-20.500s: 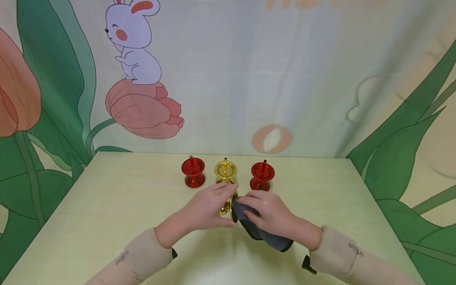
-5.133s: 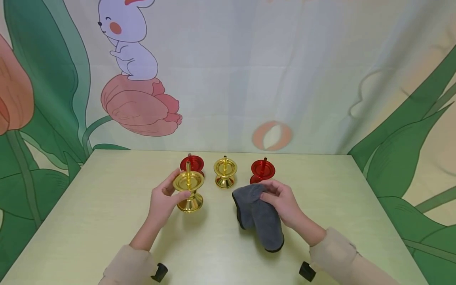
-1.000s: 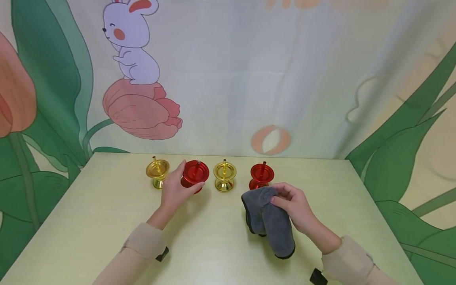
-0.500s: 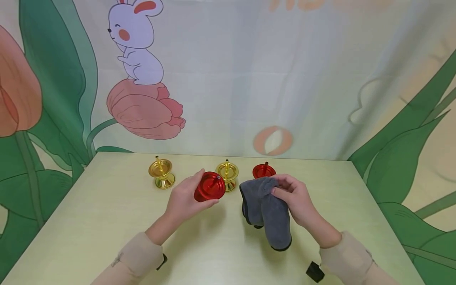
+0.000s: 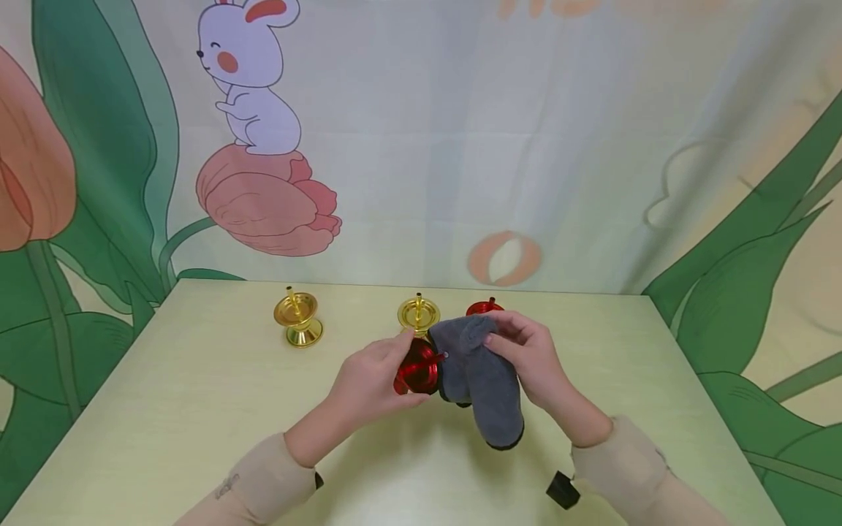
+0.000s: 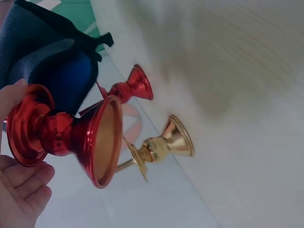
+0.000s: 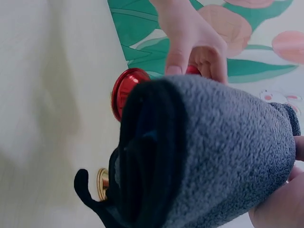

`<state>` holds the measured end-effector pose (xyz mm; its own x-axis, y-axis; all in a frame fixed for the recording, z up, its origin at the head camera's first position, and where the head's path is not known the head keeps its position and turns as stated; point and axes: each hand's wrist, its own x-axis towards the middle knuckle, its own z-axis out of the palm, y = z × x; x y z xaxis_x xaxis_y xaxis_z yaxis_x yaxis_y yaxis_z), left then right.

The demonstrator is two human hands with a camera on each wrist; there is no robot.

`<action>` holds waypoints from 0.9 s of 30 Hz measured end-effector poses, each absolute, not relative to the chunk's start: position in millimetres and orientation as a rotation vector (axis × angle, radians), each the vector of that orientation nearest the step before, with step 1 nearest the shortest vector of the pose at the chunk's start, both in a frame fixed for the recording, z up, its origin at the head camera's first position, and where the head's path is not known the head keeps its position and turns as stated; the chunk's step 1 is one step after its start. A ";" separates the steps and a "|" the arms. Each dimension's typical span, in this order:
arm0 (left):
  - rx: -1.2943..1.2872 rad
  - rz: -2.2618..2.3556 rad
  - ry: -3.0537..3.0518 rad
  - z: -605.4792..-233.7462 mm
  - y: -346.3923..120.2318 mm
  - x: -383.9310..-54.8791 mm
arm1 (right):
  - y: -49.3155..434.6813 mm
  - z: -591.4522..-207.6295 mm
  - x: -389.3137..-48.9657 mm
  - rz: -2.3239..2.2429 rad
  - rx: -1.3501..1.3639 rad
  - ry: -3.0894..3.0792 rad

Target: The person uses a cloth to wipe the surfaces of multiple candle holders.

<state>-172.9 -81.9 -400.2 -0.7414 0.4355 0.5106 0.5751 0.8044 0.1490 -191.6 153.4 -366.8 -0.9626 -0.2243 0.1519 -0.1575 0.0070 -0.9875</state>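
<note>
In the head view my left hand [image 5: 368,383] holds a shiny red candle holder [image 5: 409,376] by its dish, thumb and fingers round the rim. The holder is raised off the table and tilted, its spike pointing at the cloth. From the left wrist its flared, hollow base [image 6: 107,147] shows. My right hand [image 5: 533,361] pinches a folded grey cloth [image 5: 496,402] with dark edging, which hangs down beside the holder. The spike's tip is right at the cloth. Seen from the right wrist, the thick folded cloth [image 7: 228,147] hides most of the red holder.
A gold candle holder [image 5: 304,332] stands alone at the back left of the pale table [image 5: 164,409]. Another gold one [image 5: 416,313] and a second red one [image 5: 483,307] stand behind my hands, partly covered. A printed curtain [image 5: 395,146] hangs behind the table.
Five seconds ago my left hand held a gold candle holder, which now stands at back left. Since then it has lifted the red one from the row, brought it right and tilted it toward the cloth.
</note>
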 end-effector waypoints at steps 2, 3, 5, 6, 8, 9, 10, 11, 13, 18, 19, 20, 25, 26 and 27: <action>-0.780 -0.389 -2.537 -398.7 -78.3 -171.8 | 149.3 -367.6 -191.0 -2.110 -0.463 2.220; -0.789 -0.385 -2.545 -397.9 -76.7 -171.4 | 147.4 -368.1 -190.4 -2.090 -0.482 2.236; -0.800 -0.378 -2.566 -396.6 -74.1 -171.0 | 144.7 -369.1 -189.2 -2.046 -0.521 2.260; -0.801 -0.377 -2.577 -396.0 -73.2 -170.8 | 143.7 -369.4 -188.5 -2.023 -0.536 2.270; -0.802 -0.388 -2.594 -395.3 -71.7 -170.7 | 142.3 -370.0 -187.1 -1.976 -0.550 2.290; -0.802 -0.396 -2.599 -395.2 -71.2 -170.6 | 141.9 -370.0 -186.4 -1.954 -0.548 2.300; -0.801 -0.402 -2.599 -395.2 -70.7 -170.8 | 141.5 -370.2 -185.7 -1.938 -0.548 2.300; -0.802 -0.413 -2.597 -395.4 -70.4 -171.0 | 141.2 -370.4 -185.1 -1.925 -0.550 2.298; -0.800 -0.423 -2.584 -395.7 -70.0 -171.5 | 140.7 -370.6 -183.9 -1.901 -0.558 2.297; -0.794 -0.438 -2.540 -396.6 -69.8 -172.4 | 138.8 -374.1 -181.8 -1.824 -0.628 2.321; -0.791 -0.437 -2.534 -396.9 -69.7 -172.4 | 138.1 -375.2 -181.2 -1.804 -0.643 2.338; -0.790 -0.436 -2.531 -397.1 -69.7 -172.1 | 137.4 -376.2 -180.7 -1.794 -0.663 2.347; -0.791 -0.412 -2.524 -395.5 -69.5 -169.6 | 133.6 -380.7 -176.6 -1.751 -0.652 2.407; -0.792 -0.398 -2.523 -394.7 -69.6 -169.1 | 133.0 -381.5 -176.3 -1.751 -0.636 2.410; -0.794 -0.383 -2.518 -393.9 -69.6 -168.6 | 132.3 -382.1 -176.1 -1.745 -0.612 2.418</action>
<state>-168.6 -69.6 -393.9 -0.7226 0.4654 0.5112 0.5963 0.7937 0.1204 -176.1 132.3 -382.1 -0.9146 -0.3745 0.1526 -0.2629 0.2637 -0.9281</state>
